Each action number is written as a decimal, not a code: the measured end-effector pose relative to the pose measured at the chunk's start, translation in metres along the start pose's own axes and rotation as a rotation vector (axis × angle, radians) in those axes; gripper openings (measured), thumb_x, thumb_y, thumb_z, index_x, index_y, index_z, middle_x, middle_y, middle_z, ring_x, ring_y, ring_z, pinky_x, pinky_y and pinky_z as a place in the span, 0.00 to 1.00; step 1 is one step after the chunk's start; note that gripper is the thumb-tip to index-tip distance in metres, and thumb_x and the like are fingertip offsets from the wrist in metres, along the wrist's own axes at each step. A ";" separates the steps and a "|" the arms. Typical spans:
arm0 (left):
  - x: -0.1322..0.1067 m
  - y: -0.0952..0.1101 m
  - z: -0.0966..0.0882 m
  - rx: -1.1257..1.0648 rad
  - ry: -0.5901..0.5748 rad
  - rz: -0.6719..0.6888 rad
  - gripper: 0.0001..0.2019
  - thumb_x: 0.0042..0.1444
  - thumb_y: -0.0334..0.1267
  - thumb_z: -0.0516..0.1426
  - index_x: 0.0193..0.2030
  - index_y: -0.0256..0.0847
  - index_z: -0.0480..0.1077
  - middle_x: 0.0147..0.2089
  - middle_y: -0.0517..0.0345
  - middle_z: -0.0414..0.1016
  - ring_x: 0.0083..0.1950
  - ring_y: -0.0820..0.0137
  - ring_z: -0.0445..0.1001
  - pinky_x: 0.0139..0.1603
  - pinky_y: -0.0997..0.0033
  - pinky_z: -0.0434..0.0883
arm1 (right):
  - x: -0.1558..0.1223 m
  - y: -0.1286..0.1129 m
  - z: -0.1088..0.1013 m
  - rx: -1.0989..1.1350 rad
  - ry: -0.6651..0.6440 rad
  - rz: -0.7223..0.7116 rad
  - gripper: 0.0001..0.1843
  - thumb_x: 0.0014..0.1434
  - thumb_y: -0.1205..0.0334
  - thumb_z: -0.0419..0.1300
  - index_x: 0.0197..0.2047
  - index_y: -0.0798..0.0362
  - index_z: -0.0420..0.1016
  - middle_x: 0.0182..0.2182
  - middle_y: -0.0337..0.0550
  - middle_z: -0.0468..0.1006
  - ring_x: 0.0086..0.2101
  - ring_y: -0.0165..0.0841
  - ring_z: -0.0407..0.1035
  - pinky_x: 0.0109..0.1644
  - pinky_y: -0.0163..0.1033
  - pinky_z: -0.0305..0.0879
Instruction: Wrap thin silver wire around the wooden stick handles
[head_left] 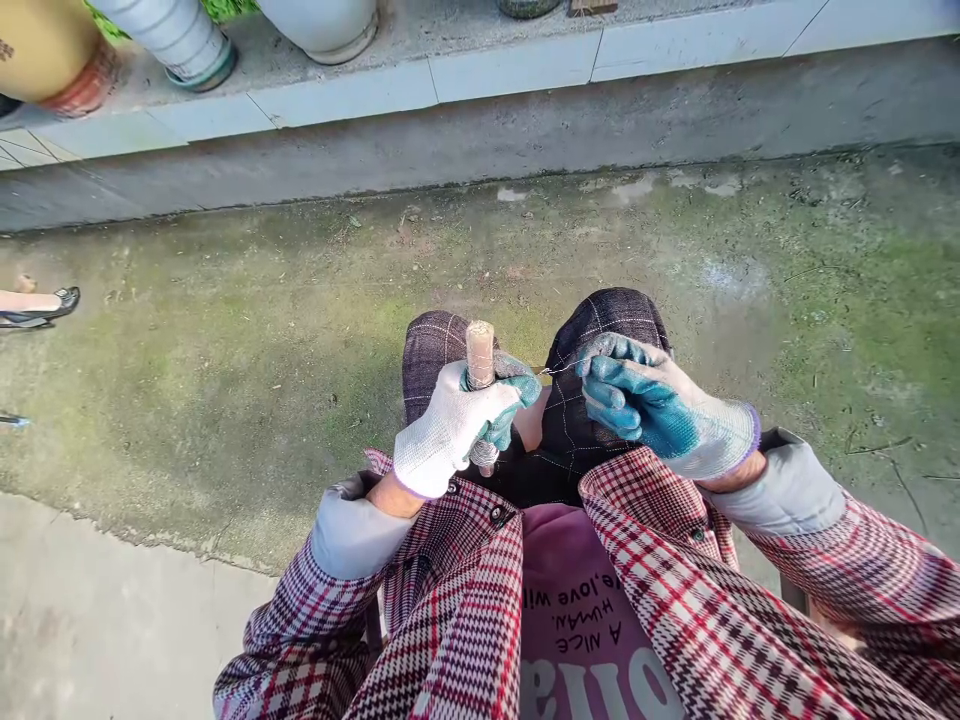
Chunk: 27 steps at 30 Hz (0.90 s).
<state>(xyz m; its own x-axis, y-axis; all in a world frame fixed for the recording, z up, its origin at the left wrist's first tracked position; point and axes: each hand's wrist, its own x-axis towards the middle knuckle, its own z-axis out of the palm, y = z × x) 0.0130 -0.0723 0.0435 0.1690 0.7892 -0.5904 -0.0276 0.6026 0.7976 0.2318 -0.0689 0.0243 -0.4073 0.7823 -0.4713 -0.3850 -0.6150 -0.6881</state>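
head view: left hand (463,412) wraps around stick (481,356); right hand (651,402) pinches wire (562,369) between them.

Two white pots (319,22) and one yellow pot (49,45) are standing on the ledge (431,38); below it, I'm counting two gloved hands (446,430), one rod (480,355).

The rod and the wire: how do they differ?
The rod is thick, while the wire is very thin. The rod is pale brown; the wire looks silvery. The rod is gripped in the left hand, sticking out at both ends; the wire spans the gap from there to the right hand. Both are being handled.
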 end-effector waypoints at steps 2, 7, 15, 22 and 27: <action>-0.001 0.000 -0.001 -0.004 -0.014 -0.007 0.09 0.44 0.39 0.63 0.33 0.38 0.74 0.16 0.68 0.64 0.13 0.77 0.60 0.12 0.77 0.60 | 0.000 0.000 -0.002 -0.013 0.029 -0.042 0.16 0.54 0.55 0.74 0.31 0.51 0.71 0.18 0.29 0.62 0.16 0.23 0.52 0.15 0.30 0.47; -0.005 0.002 -0.002 -0.014 -0.020 -0.013 0.11 0.42 0.38 0.62 0.34 0.38 0.74 0.17 0.68 0.66 0.14 0.78 0.60 0.12 0.77 0.60 | -0.003 -0.006 -0.003 -0.231 0.177 -0.107 0.21 0.51 0.52 0.75 0.26 0.52 0.69 0.16 0.31 0.61 0.16 0.22 0.51 0.17 0.31 0.46; -0.001 0.007 -0.014 -0.063 0.094 0.085 0.09 0.42 0.38 0.62 0.31 0.39 0.73 0.14 0.70 0.62 0.13 0.79 0.57 0.12 0.78 0.58 | 0.009 -0.022 -0.037 -0.236 0.317 -0.248 0.15 0.49 0.55 0.75 0.30 0.52 0.75 0.15 0.29 0.59 0.16 0.23 0.50 0.16 0.32 0.44; 0.002 0.005 -0.020 0.057 0.190 0.081 0.09 0.44 0.39 0.62 0.34 0.39 0.75 0.15 0.70 0.64 0.14 0.77 0.60 0.13 0.77 0.60 | 0.015 -0.020 -0.048 -0.371 0.407 -0.248 0.17 0.55 0.48 0.73 0.29 0.53 0.77 0.18 0.36 0.68 0.17 0.24 0.56 0.15 0.32 0.51; 0.004 0.001 -0.017 0.214 0.218 0.110 0.10 0.48 0.40 0.64 0.36 0.38 0.77 0.19 0.67 0.69 0.16 0.76 0.62 0.15 0.76 0.60 | 0.008 -0.019 -0.035 -0.488 0.332 -0.298 0.17 0.54 0.53 0.74 0.44 0.52 0.82 0.32 0.41 0.81 0.22 0.26 0.65 0.22 0.33 0.63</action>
<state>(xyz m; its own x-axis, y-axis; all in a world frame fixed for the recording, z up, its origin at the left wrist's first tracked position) -0.0031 -0.0664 0.0401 -0.0390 0.8689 -0.4934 0.1774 0.4919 0.8524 0.2648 -0.0472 0.0139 -0.0346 0.9490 -0.3134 0.0094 -0.3132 -0.9496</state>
